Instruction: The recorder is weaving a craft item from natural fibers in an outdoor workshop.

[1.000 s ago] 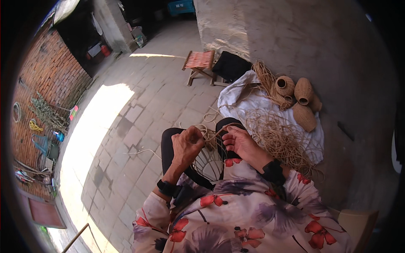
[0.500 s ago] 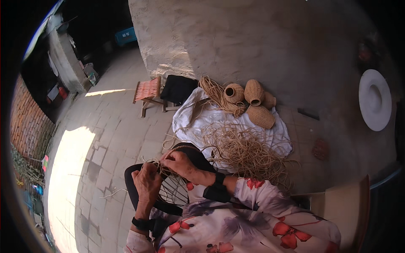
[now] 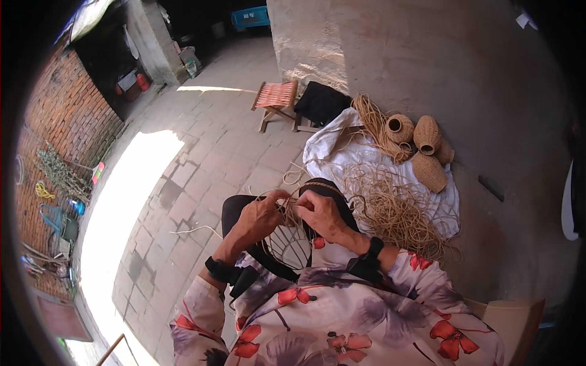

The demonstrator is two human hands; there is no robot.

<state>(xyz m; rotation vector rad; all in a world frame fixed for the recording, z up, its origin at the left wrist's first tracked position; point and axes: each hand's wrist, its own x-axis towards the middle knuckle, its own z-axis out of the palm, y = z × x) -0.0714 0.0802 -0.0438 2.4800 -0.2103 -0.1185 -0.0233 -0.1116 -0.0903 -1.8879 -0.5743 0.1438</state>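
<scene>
Over my lap, my left hand is closed, its fingertips pinching light-brown cord strands. Close beside it, my right hand is closed on the same bundle from the other side. Loose cord ends stick out around the fingers, and one pale strand trails off to the left. A thicker twisted cord lies across my right knee. Between my thighs, below the hands, shows a lattice of thin strands. The exact point where the fingers grip is partly hidden.
Ahead to the right, a white cloth bears a tangled cord heap, a cord hank and several woven vase-shaped baskets. A folding stool and a black cushion stand by the wall. A cardboard box is at lower right.
The view has swung left, so the surroundings sit farther right in the picture. My left hand has turned, its fingers now reaching toward my right hand. Both hands stay at the cord strands.
</scene>
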